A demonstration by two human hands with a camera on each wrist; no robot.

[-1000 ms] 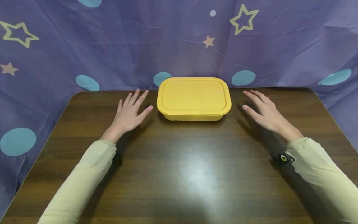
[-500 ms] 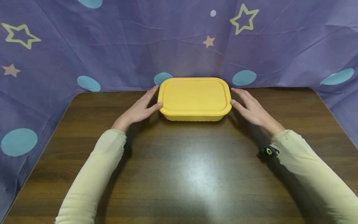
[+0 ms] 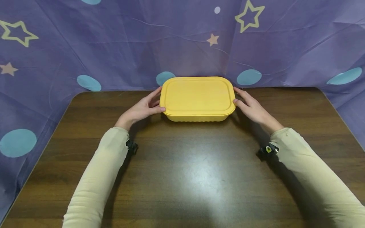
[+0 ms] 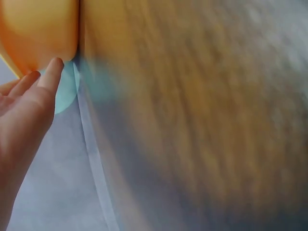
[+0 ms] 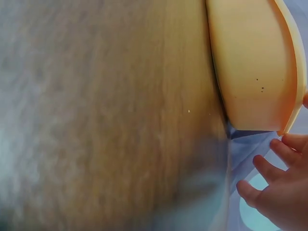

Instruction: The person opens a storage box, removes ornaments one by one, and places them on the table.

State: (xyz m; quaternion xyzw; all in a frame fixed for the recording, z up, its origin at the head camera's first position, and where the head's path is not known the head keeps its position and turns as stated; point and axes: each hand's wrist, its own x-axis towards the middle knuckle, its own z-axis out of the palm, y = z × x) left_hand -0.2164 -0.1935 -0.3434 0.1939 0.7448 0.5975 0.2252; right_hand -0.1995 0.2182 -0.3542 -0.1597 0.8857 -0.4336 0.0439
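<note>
A yellow lidded box (image 3: 198, 96) rests at the table's back edge, its lid on. At its left end my left hand (image 3: 141, 109) holds the rim, thumb at the front corner and fingers bent against the side. My right hand (image 3: 253, 109) holds the opposite end, thumb and forefinger on the lid's edge. In the left wrist view, fingertips of the left hand (image 4: 26, 110) meet the box (image 4: 41, 29) near its corner. The right wrist view has the right hand (image 5: 284, 187) at the lid's rim, with the other fingers spread below the box (image 5: 255, 62).
The brown wooden table (image 3: 185, 171) extends in front of the box. Behind it hangs a purple cloth (image 3: 137, 47) with stars and blue dots. Small black devices sit at both wrists, on the left (image 3: 132, 147) and on the right (image 3: 268, 151).
Both hands have moved inward from beside the box to its two ends and now hold it. The box has not visibly shifted on the table.
</note>
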